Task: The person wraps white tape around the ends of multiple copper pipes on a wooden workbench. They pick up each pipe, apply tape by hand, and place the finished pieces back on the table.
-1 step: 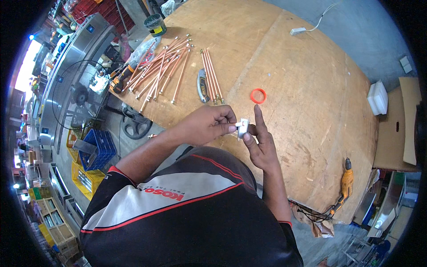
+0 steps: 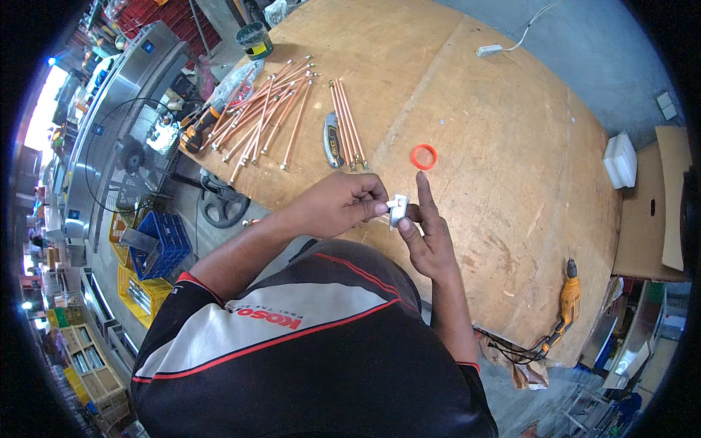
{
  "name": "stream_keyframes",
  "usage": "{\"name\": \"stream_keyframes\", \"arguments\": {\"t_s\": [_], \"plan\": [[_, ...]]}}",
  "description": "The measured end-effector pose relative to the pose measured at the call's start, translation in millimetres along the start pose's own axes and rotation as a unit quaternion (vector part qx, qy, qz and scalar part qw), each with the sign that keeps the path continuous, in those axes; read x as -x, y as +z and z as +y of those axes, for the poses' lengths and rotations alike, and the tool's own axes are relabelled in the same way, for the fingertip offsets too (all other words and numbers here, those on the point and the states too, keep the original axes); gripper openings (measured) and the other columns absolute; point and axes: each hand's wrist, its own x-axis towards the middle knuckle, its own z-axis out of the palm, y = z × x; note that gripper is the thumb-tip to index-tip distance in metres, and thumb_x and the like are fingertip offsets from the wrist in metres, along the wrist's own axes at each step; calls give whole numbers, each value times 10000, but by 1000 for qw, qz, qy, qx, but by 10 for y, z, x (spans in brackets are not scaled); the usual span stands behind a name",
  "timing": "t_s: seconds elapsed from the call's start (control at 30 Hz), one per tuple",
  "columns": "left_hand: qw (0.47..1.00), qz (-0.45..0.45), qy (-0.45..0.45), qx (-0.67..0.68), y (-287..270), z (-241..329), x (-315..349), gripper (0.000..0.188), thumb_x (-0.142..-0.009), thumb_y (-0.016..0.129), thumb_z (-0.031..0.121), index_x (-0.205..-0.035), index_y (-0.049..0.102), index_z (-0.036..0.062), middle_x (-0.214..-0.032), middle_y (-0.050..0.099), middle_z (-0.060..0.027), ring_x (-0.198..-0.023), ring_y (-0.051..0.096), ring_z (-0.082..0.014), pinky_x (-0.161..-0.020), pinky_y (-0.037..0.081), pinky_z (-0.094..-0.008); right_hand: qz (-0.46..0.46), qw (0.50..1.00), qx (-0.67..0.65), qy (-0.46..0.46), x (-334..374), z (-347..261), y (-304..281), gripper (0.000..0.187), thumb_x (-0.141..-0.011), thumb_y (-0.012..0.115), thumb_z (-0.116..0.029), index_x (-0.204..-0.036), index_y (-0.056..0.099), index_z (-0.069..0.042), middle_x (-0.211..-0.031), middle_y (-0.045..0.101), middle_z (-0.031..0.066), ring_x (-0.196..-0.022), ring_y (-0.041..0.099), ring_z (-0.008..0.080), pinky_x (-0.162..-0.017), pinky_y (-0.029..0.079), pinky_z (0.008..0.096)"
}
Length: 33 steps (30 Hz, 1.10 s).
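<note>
Change: none seen, both hands as before | left hand [image 2: 343,206] grip pinches small white piece [image 2: 398,208] above surface [image 2: 511,146] near edge; right hand [image 2: 427,230] grip pinches it too, forefinger raised | around: orange ring [image 2: 423,156], utility knife [image 2: 333,143], copper rods [image 2: 266,117]; drill [image 2: 568,303] at right edge | dark tin [image 2: 255,38] at far edge, contents unclear

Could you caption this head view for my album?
Both hands, left and right, hold a small white piece over a wooden table.

Surface [image 2: 511,146]: I see bare plywood.
Copper rods [image 2: 270,117]: I see them fanned out, far left.
Utility knife [image 2: 333,144]: beside rods.
Orange ring [image 2: 423,156]: alone.
Drill [image 2: 568,299]: right edge.
</note>
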Motion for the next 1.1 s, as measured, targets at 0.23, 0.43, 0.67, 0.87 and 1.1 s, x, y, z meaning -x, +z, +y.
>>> {"name": "stream_keyframes", "arguments": {"t_s": [0.23,0.43,0.67,0.87,1.1], "plan": [[998,5,-42,55,-17,-103,-69,228,-1001,569,228,-978,631,9,-705,589,-36,-651,547,-113,-617,452,-292,-5,1000,-6,-20,-69,-38,46,748,-930,607,-220,-1551,226,-50,-1166,614,265,-1062,639,366,-956,491,425],[997,16,-51,54,-37,-15,-51,218,-975,624,244,-985,606,27,-720,574,7,-643,521,-76,-588,436,-257,-5,1000,17,-16,-80,-78,18,772,-882,612,-93,-1548,226,-43,-1221,612,286,-1143,619,386,-1000,466,426],[998,-40,-47,6,-50,-12,-58,248,-956,648,238,-994,633,-6,-702,585,-55,-653,526,-116,-606,440,-300,9,997,46,-53,-93,-77,42,857,-809,612,-44,-1554,190,-41,-1269,607,263,-1189,601,390,-1047,439,435],[993,-38,51,-96,-54,-95,-74,266,-964,618,251,-983,672,-8,-770,645,-147,-698,625,-246,-665,477,-391,6,999,-16,-50,-111,-69,19,931,-778,624,-35,-1565,127,-61,-1260,630,234,-1211,593,381,-1078,423,448],[993,-36,-83,-80,-62,141,-72,259,-957,629,256,-944,623,-2,-708,639,-135,-642,627,-253,-605,474,-388,0,998,-53,-43,-111,-42,16,950,-747,602,-10,-1569,130,-75,-1235,652,217,-1185,620,356,-1073,427,440]]}}
